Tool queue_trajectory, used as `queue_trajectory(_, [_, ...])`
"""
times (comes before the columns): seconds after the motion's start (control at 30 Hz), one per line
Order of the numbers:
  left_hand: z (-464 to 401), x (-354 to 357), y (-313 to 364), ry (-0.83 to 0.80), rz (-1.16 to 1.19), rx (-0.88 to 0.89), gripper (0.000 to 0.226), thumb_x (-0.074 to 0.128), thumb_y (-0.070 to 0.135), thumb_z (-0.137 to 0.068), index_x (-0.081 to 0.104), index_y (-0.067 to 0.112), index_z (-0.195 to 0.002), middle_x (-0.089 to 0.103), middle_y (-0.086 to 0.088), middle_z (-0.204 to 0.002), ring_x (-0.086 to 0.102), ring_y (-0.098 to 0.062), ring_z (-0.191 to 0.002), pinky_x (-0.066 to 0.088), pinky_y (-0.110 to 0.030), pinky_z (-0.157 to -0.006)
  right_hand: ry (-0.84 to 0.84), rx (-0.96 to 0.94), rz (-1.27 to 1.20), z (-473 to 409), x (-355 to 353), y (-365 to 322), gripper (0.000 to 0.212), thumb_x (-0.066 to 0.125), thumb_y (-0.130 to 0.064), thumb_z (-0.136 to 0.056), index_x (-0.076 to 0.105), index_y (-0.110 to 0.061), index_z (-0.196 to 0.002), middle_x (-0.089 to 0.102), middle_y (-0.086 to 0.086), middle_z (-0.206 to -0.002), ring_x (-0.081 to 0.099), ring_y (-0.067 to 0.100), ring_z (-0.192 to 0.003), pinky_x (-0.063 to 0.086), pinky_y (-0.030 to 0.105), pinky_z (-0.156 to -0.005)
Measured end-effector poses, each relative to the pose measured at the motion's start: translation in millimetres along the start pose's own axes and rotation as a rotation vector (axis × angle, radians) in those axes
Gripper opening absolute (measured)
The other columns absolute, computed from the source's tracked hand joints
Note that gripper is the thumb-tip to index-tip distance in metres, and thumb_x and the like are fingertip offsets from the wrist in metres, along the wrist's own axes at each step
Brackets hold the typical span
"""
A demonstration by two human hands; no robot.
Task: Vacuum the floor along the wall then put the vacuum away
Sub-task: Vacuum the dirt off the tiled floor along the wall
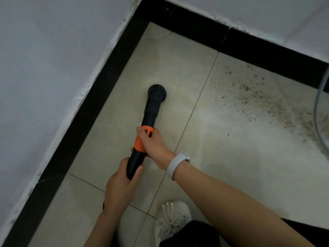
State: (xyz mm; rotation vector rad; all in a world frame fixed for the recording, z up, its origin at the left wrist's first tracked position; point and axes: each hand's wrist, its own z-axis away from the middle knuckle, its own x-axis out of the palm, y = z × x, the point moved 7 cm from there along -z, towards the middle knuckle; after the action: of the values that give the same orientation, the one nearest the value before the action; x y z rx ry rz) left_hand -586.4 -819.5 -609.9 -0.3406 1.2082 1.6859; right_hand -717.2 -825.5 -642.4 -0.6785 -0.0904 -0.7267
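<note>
White wall (44,59) and black skirting (99,97) ran along the left edge; tiled floor (169,56) met them at a corner up top. Left hand (121,186) was curled round the lower black end of the vacuum wand (151,113). Round nozzle (157,92) sat on the tile, near the left skirting, not touching it. Right hand (151,141), white wristband (176,164) on the wrist, was wrapped over the orange collar (140,141).

Judged: wand rigid plastic, light, smooth; the orange collar plus the rear tube give a sound two-handed hold, steering from the front hand. Rest of the vacuum out of view.

Right of the nozzle: dirt scatter (267,100) along the far skirting, uncleaned. A clear curved edge (317,111) at far right, unidentified. White beaded shoe (170,220) at bottom.
</note>
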Motion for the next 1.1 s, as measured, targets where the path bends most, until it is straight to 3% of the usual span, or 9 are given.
queue_trajectory(0.13, [13.1,9.4,0.4,-0.066,-0.022,0.043,0.026,0.059,0.035,-0.088,0.052,0.025,-0.111,0.059,0.004,-0.064,0.059,-0.022,-0.061,0.042,-0.033,-0.055,0.024,0.015,-0.038,15.1,-21.1,12.2,0.02,0.056,-0.027,-0.094,0.038,-0.019,-0.09,0.052,0.005,-0.082,0.063,0.025,-0.064,0.057,0.032,-0.062])
queue_trajectory(0.3, [9.0,17.5,22.3,-0.078,-0.059,0.125,0.028,0.059,0.034,-0.088,0.053,0.022,-0.113,0.058,0.004,-0.065,0.059,-0.025,-0.063,0.042,-0.035,-0.056,0.135,-0.021,0.001,21.4,-46.8,-0.1,0.02,0.062,-0.03,-0.087,0.044,-0.022,-0.09,0.058,0.012,-0.102,0.064,0.037,-0.101,0.053,0.05,-0.089])
queue_trajectory(0.53, [7.6,40.1,64.4,-0.207,-0.14,0.289,0.034,0.058,0.044,-0.087,0.054,0.02,-0.112,0.059,-0.003,-0.066,0.06,-0.029,-0.066,0.042,-0.033,-0.056,0.418,-0.075,-0.154,41.9,-106.0,-9.3,0.022,0.06,-0.027,-0.09,0.045,-0.013,-0.096,0.049,-0.002,-0.078,0.05,0.01,-0.067,0.051,0.034,-0.075])
queue_trajectory(0.6, [14.7,52.8,70.4,-0.275,-0.2,0.337,0.033,0.059,0.042,-0.087,0.053,0.022,-0.113,0.056,0.004,-0.065,0.056,-0.021,-0.063,0.038,-0.023,-0.052,0.526,-0.085,-0.196,50.7,-123.5,1.5,0.022,0.06,-0.025,-0.088,0.046,-0.01,-0.097,0.051,0.0,-0.077,0.052,0.014,-0.068,0.05,0.029,-0.065])
queue_trajectory(0.67, [22.9,63.4,74.6,-0.328,-0.259,0.382,0.034,0.06,0.041,-0.086,0.053,0.023,-0.115,0.049,0.013,-0.062,0.051,-0.014,-0.063,0.034,-0.013,-0.05,0.619,-0.069,-0.241,59.4,-139.7,18.6,0.02,0.061,-0.023,-0.085,0.047,-0.011,-0.093,0.054,0.005,-0.081,0.059,0.024,-0.077,0.054,0.04,-0.076])
queue_trajectory(0.77, [35.2,80.0,83.5,-0.433,-0.323,0.484,0.049,0.053,0.06,-0.08,0.053,0.026,-0.116,0.053,0.013,-0.065,0.056,-0.013,-0.066,0.033,-0.017,-0.051,0.727,-0.045,-0.339,78.3,-161.4,42.7,0.018,0.062,-0.022,-0.08,0.047,-0.014,-0.084,0.058,0.01,-0.082,0.064,0.037,-0.087,0.053,0.054,-0.084])
queue_trajectory(0.83, [42.7,93.3,92.6,-0.482,-0.366,0.605,0.068,0.032,0.074,-0.069,0.052,0.029,-0.116,0.063,0.008,-0.077,0.063,-0.017,-0.073,0.035,-0.022,-0.056,0.807,-0.035,-0.412,93.9,-179.2,55.6,0.019,0.061,-0.023,-0.078,0.05,-0.009,-0.086,0.057,0.009,-0.076,0.064,0.037,-0.081,0.054,0.055,-0.081])
queue_trajectory(1.0, [57.6,132.0,115.3,-0.593,-0.501,0.848,0.075,0.017,0.076,-0.067,0.049,0.028,-0.114,0.067,0.003,-0.094,0.064,-0.022,-0.087,0.043,-0.031,-0.067,1.034,-0.034,-0.525,127.8,-223.0,79.8,0.029,0.058,-0.03,-0.075,0.052,-0.007,-0.091,0.057,0.009,-0.076,0.066,0.038,-0.082,0.054,0.053,-0.081])
queue_trajectory(1.1, [52.6,134.3,120.4,-0.578,-0.52,0.864,0.074,0.015,0.076,-0.066,0.047,0.028,-0.112,0.067,0.003,-0.094,0.063,-0.022,-0.086,0.037,-0.029,-0.063,1.015,-0.058,-0.539,125.3,-223.6,71.5,0.018,0.055,-0.023,-0.082,0.049,-0.007,-0.088,0.055,0.009,-0.073,0.066,0.04,-0.081,0.056,0.048,-0.076])
